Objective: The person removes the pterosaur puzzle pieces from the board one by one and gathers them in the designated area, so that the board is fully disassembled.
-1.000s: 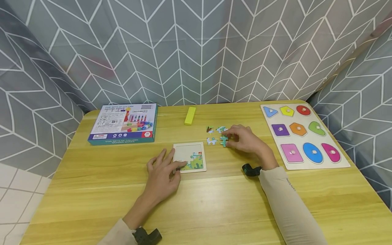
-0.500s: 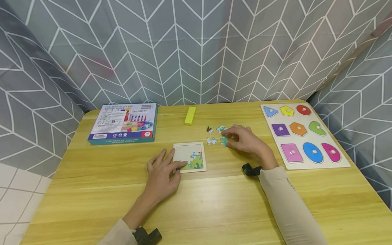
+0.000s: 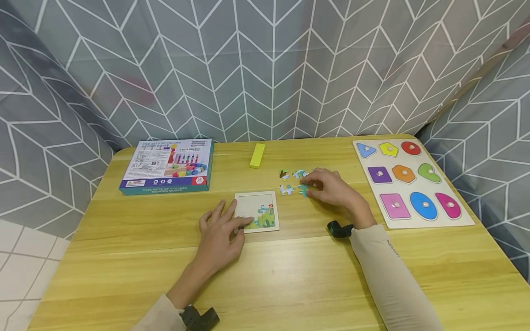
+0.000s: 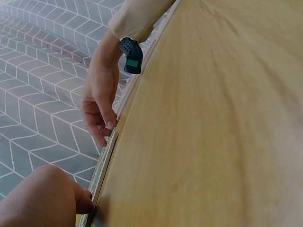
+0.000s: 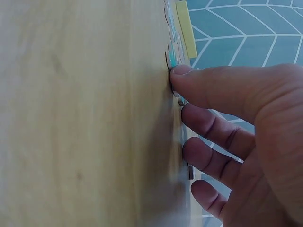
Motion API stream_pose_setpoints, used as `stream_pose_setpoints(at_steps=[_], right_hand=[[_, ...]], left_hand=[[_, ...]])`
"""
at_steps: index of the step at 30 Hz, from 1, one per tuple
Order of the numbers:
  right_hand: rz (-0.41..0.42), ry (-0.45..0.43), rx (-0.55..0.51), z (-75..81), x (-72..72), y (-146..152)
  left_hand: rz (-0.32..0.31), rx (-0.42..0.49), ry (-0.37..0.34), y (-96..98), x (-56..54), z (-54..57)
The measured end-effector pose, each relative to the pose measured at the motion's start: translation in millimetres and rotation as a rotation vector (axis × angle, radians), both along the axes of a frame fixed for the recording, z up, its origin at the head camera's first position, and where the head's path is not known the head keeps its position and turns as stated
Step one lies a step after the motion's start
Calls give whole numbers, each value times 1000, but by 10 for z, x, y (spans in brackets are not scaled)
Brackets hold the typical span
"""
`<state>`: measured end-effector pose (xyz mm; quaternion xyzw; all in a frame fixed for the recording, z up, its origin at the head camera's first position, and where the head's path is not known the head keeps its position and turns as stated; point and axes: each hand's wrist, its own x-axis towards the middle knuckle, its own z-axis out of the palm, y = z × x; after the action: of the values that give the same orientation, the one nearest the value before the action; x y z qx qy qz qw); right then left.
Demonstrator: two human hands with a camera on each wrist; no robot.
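Note:
My left hand (image 3: 219, 234) lies over the left side of a small wooden puzzle tray (image 3: 248, 202), index finger across its lower part and thumb at the near edge. Green and blue pieces fill the tray's lower right; its upper left shows bare wood. Right of the tray, my right hand (image 3: 333, 188) pinches a teal puzzle piece (image 3: 303, 190) at the table surface. In the right wrist view, the thumb (image 5: 189, 82) touches that teal piece (image 5: 173, 56), other fingertips beyond it. Beside it lie more loose pieces, including a white-and-blue one (image 3: 286, 190) and a brown-and-green one (image 3: 283, 174).
A yellow block (image 3: 257, 156) lies behind the loose pieces. At the back left is a boxed bead set (image 3: 165, 168). On the right, a peg board (image 3: 378, 197) holds several coloured shapes. A grey patterned curtain (image 3: 265, 69) hangs behind the wooden table (image 3: 281, 285).
Both hands keep nearly the same place. The teal piece under the right fingertips has shifted very slightly; the tray and the other things stay put.

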<state>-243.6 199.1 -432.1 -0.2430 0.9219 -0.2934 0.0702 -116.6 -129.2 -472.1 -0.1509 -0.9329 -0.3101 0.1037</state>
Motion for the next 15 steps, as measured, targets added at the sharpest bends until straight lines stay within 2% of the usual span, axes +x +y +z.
stream_pose_setpoints(at_steps=[8,15], right_hand=[[13,-12,-45,31,-7,1],[80,-1,-110,68,38,-164]], left_hand=[[0,2,3,3,1,-1],[0,3,10,7,0,-7]])
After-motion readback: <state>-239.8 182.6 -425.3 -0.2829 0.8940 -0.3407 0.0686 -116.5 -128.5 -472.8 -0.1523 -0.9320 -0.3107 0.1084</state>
